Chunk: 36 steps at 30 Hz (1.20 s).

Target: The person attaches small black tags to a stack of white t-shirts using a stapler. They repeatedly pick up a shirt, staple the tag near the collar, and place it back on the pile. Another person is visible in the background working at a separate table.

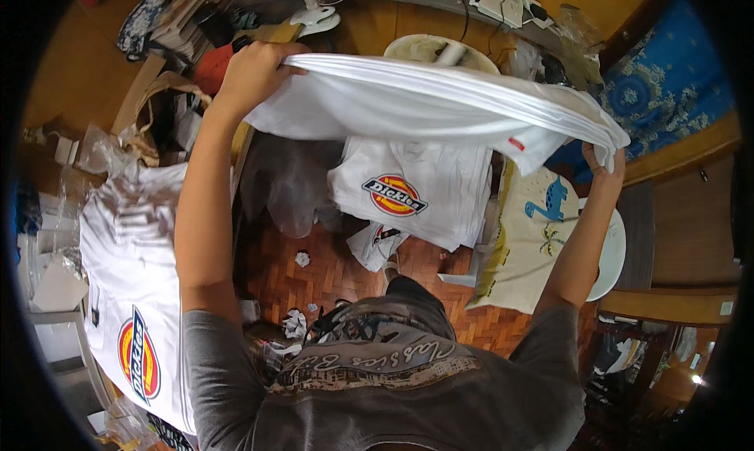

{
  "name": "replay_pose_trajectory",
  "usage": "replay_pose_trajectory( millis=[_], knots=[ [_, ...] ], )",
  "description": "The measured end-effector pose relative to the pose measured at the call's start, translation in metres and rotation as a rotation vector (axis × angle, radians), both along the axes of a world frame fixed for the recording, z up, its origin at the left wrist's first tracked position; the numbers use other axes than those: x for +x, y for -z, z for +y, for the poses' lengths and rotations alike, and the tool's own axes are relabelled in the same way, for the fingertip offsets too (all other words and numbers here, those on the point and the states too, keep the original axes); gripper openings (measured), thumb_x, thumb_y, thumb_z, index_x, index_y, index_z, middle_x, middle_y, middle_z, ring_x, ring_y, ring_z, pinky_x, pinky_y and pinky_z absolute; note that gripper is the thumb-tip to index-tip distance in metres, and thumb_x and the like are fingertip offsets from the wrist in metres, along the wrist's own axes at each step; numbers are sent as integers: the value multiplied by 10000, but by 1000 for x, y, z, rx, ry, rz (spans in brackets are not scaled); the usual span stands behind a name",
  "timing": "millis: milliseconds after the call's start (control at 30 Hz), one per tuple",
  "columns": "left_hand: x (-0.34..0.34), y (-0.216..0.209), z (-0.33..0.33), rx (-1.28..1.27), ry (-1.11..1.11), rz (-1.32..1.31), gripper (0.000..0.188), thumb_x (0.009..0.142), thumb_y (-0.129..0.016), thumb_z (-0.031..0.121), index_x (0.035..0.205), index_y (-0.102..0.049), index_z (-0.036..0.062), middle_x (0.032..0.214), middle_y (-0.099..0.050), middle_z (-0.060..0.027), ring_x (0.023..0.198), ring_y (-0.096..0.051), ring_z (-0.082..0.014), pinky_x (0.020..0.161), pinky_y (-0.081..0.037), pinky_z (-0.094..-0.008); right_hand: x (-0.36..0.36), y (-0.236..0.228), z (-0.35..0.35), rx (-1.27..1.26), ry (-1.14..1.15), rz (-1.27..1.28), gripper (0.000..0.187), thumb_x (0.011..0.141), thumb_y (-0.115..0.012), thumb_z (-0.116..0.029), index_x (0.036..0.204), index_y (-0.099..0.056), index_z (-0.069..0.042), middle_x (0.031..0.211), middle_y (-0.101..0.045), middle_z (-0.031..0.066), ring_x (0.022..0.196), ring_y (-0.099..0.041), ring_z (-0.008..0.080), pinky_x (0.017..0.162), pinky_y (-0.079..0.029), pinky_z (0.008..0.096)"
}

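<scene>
A white T-shirt [408, 98] is stretched in the air between my two hands, its folded layers bunched along the upper edge. A small red tag shows near its right side. My left hand [263, 73] is closed round its left end, and my right hand [603, 159] grips the right end, with the fingers partly hidden by the cloth. Below it, partly covered by the raised cloth, lies a pile of white T-shirts [448, 211] with a red and yellow print on top. More white printed T-shirts [110, 255] lie at my left, beside my forearm.
Cream cloth with a blue dinosaur [522, 231] hangs by a white round top [613, 255] at the right. Clear plastic [287, 188] lies left of the pile. Crumpled paper [294, 324] is on the parquet floor [314, 262]. A white fan base [316, 19] stands at the back.
</scene>
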<state>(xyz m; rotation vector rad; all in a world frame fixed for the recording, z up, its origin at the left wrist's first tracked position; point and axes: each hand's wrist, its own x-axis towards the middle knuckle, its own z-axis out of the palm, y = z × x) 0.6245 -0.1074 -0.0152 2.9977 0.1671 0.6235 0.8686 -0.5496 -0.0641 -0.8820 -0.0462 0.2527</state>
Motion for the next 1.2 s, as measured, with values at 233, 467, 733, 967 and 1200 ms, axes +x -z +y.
replay_pose_trajectory(
  millis=[233, 467, 733, 967, 1200],
  knots=[
    [85, 72, 25, 81, -22, 131, 232, 674, -564, 215, 902, -599, 196, 742, -596, -74, 688, -571, -248, 589, -452, -346, 78, 58, 36, -105, -124, 93, 202, 772, -492, -174, 912, -545, -39, 832, -581, 38, 688, -562, 137, 584, -477, 257],
    [83, 93, 2, 59, 147, -166, 237, 641, -488, 83, 840, -609, 132, 748, -600, -45, 646, -575, -190, 567, -452, -311, 92, 125, -78, -312, -248, -12, 433, 707, -486, -253, 997, -458, 67, 943, -535, 164, 815, -535, 268, 735, -442, 350],
    [-13, 378, -37, -166, 140, 262, 445, 715, -408, 88, 1148, -441, 186, 1170, -443, -40, 1058, -433, -200, 877, -355, -334, -10, 335, -39, -864, -123, 194, 593, 537, -553, 1, 1109, -400, 6, 856, -535, 71, 738, -525, 173, 681, -439, 276],
    [-136, 488, -102, -483, -181, 458, 421, 713, -489, 100, 1129, -431, 124, 1084, -464, -117, 1011, -417, -290, 836, -320, -430, -146, 408, 68, -1745, 333, -668, 344, 640, -509, -45, 980, -477, -6, 832, -505, 184, 828, -470, 348, 750, -370, 399],
    [-387, 578, -209, -822, -611, 1413, 777, 629, -583, 488, 1262, -229, 208, 1259, -193, -257, 1161, -194, -404, 904, -199, -522, -301, 694, 80, -1702, -1058, -743, 235, 633, -548, -154, 856, -533, -81, 774, -543, 124, 738, -520, 259, 655, -405, 371]
  ],
)
